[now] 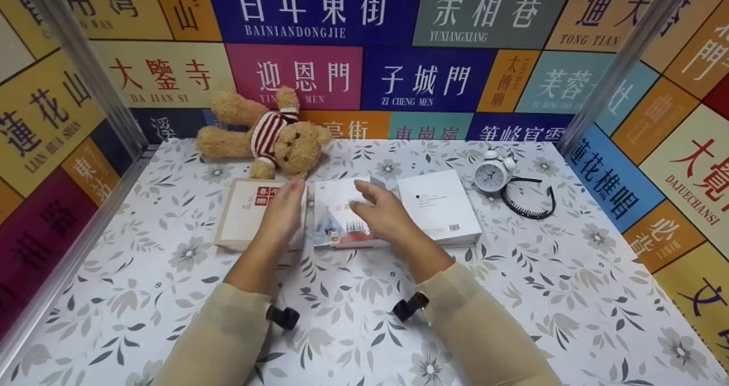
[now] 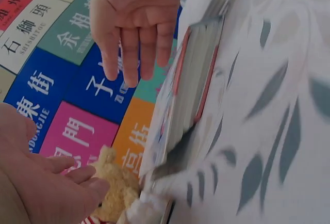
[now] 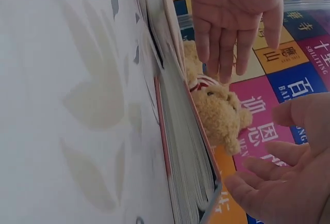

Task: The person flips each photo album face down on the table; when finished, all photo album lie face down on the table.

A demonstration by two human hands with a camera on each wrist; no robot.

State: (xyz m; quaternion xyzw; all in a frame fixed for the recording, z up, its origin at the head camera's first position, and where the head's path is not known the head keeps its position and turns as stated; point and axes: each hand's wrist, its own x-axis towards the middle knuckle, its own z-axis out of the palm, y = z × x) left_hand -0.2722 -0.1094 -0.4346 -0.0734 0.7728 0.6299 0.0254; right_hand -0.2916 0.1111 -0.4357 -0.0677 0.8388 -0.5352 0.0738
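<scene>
Three books lie in a row. The left one (image 1: pixel 242 218) has a cream cover with red square lettering, the middle one (image 1: pixel 335 226) an illustrated cover with a blue tent shape, and the right one (image 1: pixel 441 206) a white cover with a barcode. My left hand (image 1: pixel 282 212) is over the right side of the cream book, fingers extended. Over the right part of the middle book is my right hand (image 1: pixel 383 210), its fingers loosely spread. Both wrist views show the palms facing each other with nothing held. In the right wrist view the middle book's page edges (image 3: pixel 183 146) lie below the hands.
A teddy bear (image 1: pixel 296 147) in a striped top lies behind the cream book. At the right stand a white alarm clock (image 1: pixel 491 175) and, beside it, a black headband (image 1: pixel 527 215). The floral tablecloth (image 1: pixel 342 317) reaches lettered walls (image 1: pixel 387 10) at the back and sides.
</scene>
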